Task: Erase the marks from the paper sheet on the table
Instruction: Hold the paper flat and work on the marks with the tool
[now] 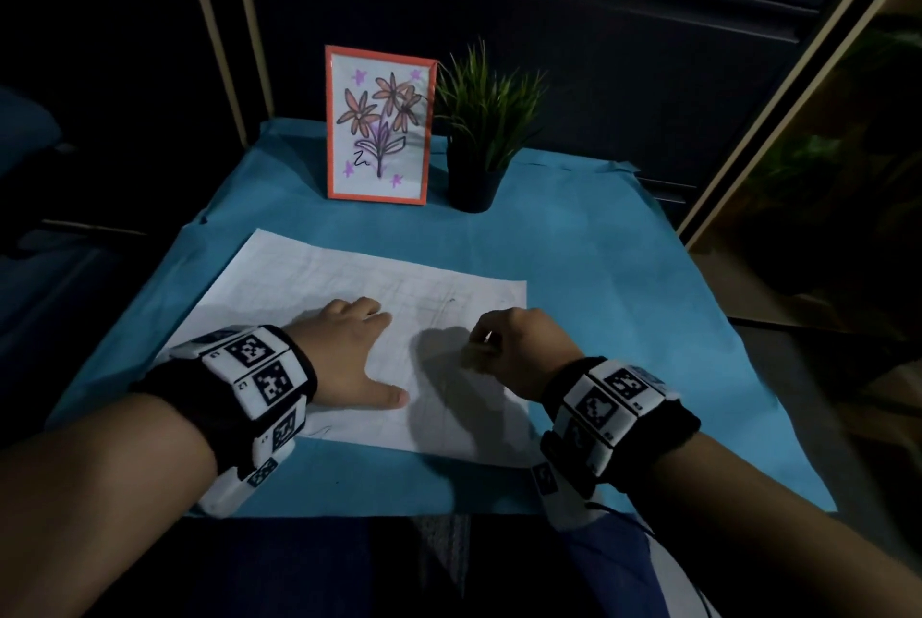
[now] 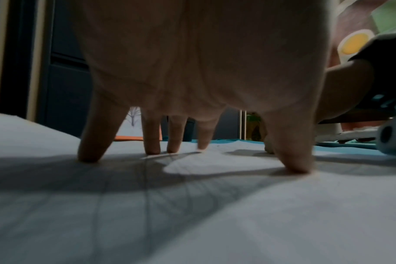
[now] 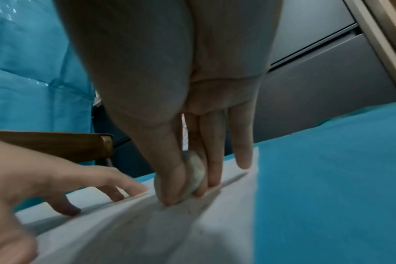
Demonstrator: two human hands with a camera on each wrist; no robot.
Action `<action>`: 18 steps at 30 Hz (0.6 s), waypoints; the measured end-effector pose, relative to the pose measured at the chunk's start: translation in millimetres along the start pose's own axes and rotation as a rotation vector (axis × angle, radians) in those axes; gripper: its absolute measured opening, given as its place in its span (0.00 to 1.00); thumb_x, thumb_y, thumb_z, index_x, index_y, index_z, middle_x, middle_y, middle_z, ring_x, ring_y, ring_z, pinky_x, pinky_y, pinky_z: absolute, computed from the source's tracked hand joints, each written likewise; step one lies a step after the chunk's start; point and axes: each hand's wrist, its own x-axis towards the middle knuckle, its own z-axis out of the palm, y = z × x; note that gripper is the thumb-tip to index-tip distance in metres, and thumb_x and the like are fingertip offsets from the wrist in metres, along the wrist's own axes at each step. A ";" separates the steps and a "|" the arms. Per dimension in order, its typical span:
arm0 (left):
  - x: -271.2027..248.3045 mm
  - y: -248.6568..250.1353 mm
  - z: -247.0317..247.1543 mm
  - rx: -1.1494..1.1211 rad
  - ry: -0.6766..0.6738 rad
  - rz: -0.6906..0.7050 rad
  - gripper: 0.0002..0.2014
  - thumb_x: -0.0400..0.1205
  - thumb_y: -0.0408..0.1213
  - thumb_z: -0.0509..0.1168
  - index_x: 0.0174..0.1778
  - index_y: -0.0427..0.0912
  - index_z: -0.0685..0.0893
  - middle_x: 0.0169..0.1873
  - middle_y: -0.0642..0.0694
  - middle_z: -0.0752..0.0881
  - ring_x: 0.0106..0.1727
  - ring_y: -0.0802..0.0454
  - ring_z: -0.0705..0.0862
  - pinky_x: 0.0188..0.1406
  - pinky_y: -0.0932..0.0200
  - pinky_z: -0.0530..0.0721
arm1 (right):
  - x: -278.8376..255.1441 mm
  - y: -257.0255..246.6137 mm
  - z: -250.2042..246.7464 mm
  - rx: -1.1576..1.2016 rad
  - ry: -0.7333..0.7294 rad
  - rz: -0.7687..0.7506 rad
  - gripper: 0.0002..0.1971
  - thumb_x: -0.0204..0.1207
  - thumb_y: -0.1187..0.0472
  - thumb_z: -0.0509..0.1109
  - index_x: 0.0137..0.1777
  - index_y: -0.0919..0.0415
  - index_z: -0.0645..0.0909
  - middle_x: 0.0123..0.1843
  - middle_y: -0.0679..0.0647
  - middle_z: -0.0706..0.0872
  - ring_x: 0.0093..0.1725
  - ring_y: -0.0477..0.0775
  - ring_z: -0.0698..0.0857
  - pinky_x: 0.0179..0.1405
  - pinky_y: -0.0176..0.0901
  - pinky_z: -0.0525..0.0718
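A white paper sheet [image 1: 319, 278] with faint grid lines and pencil marks [image 1: 449, 300] lies on the blue table cover [image 1: 598, 268]. My left hand [image 1: 349, 348] is spread flat, its fingertips [image 2: 88, 159] pressing the paper sheet [image 2: 237, 223] down. My right hand [image 1: 504, 343] pinches a small grey-white eraser [image 3: 193, 174] between thumb and fingers, with the eraser's lower end touching the paper sheet [image 3: 215, 223] near its right half. In the head view the eraser is mostly hidden by the fingers.
A framed flower drawing [image 1: 379, 126] with an orange border and a potted green plant [image 1: 481, 133] stand at the back of the table. Dark cabinets rise behind. The blue cover's right edge [image 1: 748, 368] and front edge lie near my wrists.
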 end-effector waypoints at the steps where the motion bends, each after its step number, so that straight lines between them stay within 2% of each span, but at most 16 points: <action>1: 0.6 -0.8 0.2 -0.018 -0.008 0.017 0.50 0.73 0.72 0.62 0.85 0.55 0.47 0.84 0.51 0.45 0.84 0.47 0.47 0.81 0.44 0.57 | -0.2 -0.2 -1.1 -0.023 -0.024 -0.007 0.11 0.75 0.55 0.72 0.55 0.57 0.86 0.50 0.58 0.88 0.52 0.59 0.85 0.49 0.43 0.81; 3: 1.0 -1.5 -0.1 -0.020 -0.029 0.039 0.49 0.71 0.73 0.64 0.83 0.65 0.47 0.84 0.50 0.46 0.84 0.45 0.48 0.81 0.42 0.59 | -2.2 -0.2 -3.7 -0.053 -0.099 -0.022 0.11 0.74 0.55 0.72 0.56 0.54 0.87 0.52 0.55 0.89 0.53 0.57 0.85 0.52 0.42 0.82; 5: 1.2 -0.8 -1.1 -0.010 -0.040 0.042 0.47 0.70 0.73 0.64 0.82 0.70 0.48 0.84 0.50 0.47 0.83 0.44 0.48 0.80 0.40 0.61 | -5.8 -2.6 -6.0 -0.071 -0.167 -0.017 0.12 0.73 0.55 0.74 0.56 0.52 0.88 0.54 0.53 0.89 0.54 0.54 0.85 0.54 0.41 0.82; 8: 0.4 2.2 -4.3 0.000 -0.043 0.040 0.46 0.70 0.72 0.65 0.82 0.69 0.49 0.84 0.49 0.47 0.83 0.44 0.49 0.79 0.41 0.61 | -1.6 -6.9 -7.6 -0.084 -0.142 0.012 0.13 0.72 0.53 0.74 0.57 0.50 0.87 0.57 0.51 0.88 0.57 0.54 0.85 0.57 0.41 0.82; 11: 0.1 3.2 -5.3 0.003 -0.047 0.033 0.47 0.71 0.71 0.65 0.82 0.68 0.49 0.84 0.48 0.47 0.83 0.44 0.49 0.79 0.43 0.61 | 1.8 -13.1 -6.9 -0.099 -0.065 0.038 0.13 0.74 0.52 0.71 0.57 0.51 0.87 0.58 0.53 0.87 0.58 0.57 0.84 0.54 0.42 0.81; 16: 1.0 2.2 -3.8 0.019 -0.050 0.036 0.47 0.71 0.72 0.65 0.82 0.70 0.48 0.84 0.48 0.46 0.83 0.43 0.48 0.79 0.42 0.61 | -6.7 -15.4 -7.0 -0.137 -0.193 0.010 0.13 0.73 0.55 0.73 0.57 0.50 0.87 0.58 0.52 0.88 0.59 0.55 0.85 0.58 0.43 0.82; 18: 1.1 1.7 -3.8 0.019 -0.057 0.037 0.47 0.71 0.72 0.65 0.82 0.69 0.48 0.84 0.48 0.46 0.83 0.43 0.48 0.79 0.42 0.61 | -3.2 -14.6 -8.6 -0.149 -0.162 0.013 0.13 0.73 0.54 0.72 0.57 0.49 0.87 0.58 0.52 0.88 0.59 0.55 0.84 0.57 0.41 0.82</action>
